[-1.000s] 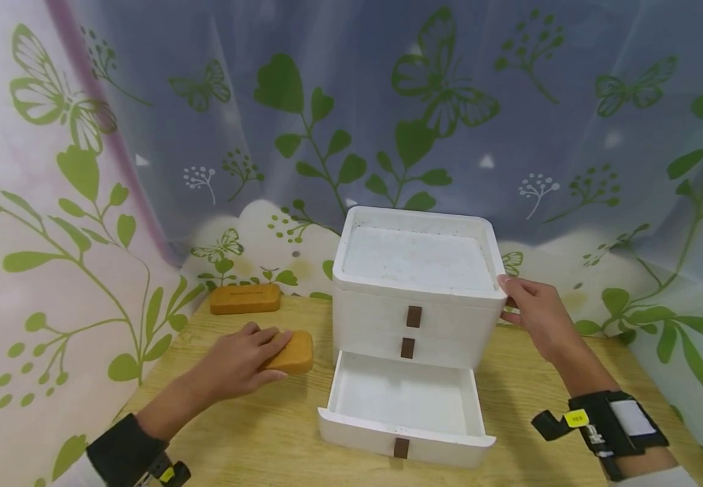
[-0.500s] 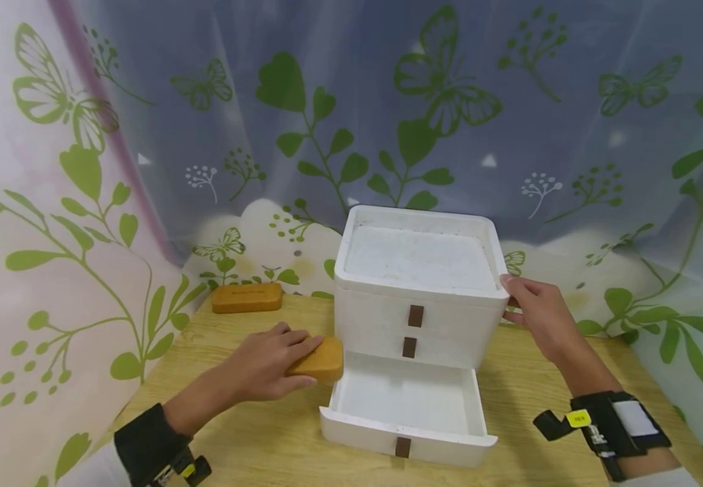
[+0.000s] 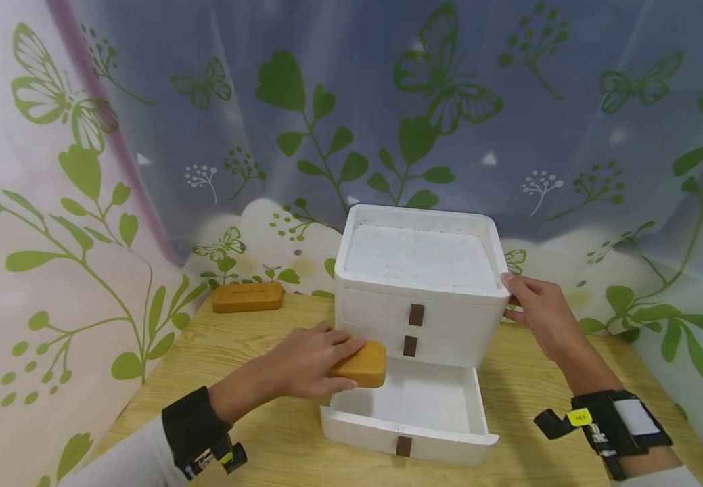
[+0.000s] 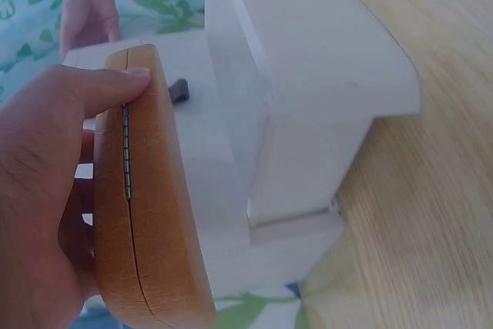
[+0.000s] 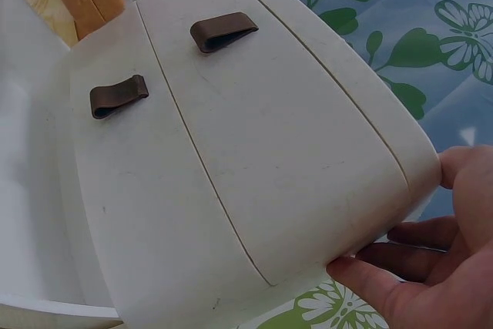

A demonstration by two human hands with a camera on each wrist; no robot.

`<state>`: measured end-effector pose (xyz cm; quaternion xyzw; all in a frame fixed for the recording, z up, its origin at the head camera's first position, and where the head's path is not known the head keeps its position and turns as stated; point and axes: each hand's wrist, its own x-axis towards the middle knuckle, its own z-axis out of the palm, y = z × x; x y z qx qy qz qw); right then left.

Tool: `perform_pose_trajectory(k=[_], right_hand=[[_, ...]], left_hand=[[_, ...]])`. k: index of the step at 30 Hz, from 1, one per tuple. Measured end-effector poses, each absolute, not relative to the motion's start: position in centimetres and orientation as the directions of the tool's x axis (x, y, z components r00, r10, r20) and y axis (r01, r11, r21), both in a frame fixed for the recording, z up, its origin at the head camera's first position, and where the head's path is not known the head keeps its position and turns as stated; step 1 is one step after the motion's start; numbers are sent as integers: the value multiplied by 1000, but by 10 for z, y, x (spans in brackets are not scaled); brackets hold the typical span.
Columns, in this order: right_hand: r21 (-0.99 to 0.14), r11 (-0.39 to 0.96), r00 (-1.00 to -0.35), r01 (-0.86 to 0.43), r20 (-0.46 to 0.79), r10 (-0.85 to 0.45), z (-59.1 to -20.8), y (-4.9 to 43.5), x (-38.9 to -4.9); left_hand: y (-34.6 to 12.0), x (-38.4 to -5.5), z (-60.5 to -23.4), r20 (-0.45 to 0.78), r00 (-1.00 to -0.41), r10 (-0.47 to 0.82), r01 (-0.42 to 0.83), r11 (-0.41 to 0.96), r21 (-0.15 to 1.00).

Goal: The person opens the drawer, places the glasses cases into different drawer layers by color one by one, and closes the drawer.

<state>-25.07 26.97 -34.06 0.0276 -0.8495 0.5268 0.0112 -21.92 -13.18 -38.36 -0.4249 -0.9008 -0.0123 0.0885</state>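
My left hand (image 3: 308, 362) grips a tan hinged glasses case (image 3: 366, 365), thumb on one side and fingers on the other. The case is above the left side of the pulled-out bottom drawer (image 3: 448, 441) of a white drawer cabinet (image 3: 366, 312). In the left wrist view, the metal hinge (image 4: 127, 152) faces the camera and the case looks closed. My right hand (image 3: 536, 314) holds the cabinet's upper right corner, its thumb at the top rim and its fingers bent against the side. The inside of the drawer's left part is hidden by the case and left hand.
Another tan case (image 3: 247, 297) lies at the back left of the wooden table (image 3: 266, 433). Two upper drawers with brown tabs (image 3: 416, 314) are closed. A patterned curtain (image 3: 235, 169) hangs close behind the cabinet, and the cabinet's top is a shallow tray (image 3: 418, 257).
My left hand has carried the glasses case rightward from beside the cabinet to over the open drawer. The right hand, cabinet and second case have stayed in place.
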Motion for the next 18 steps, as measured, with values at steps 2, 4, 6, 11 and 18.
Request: perform_pose_trajectory(k=[2, 4, 6, 11, 18], right_hand=[[-894, 444, -998, -63, 53, -36, -341, 270, -251], [-892, 447, -998, -66, 55, -36, -341, 270, -250], [-891, 450, -998, -66, 58, -34, -340, 270, -250], [-893, 447, -998, -62, 55, -28, -340, 270, -251], [-897, 438, -998, -57, 49, -28, -341, 270, -251]], left_hand=[[-124, -220, -384, 157, -619, 770, 773, 632, -52], [-117, -220, -384, 149, -613, 776, 778, 625, -54], [-110, -221, -385, 137, -611, 780, 782, 621, -50], [-93, -223, -387, 104, -612, 784, 786, 618, -31], [-70, -228, -395, 112, -546, 830, 826, 556, -89]])
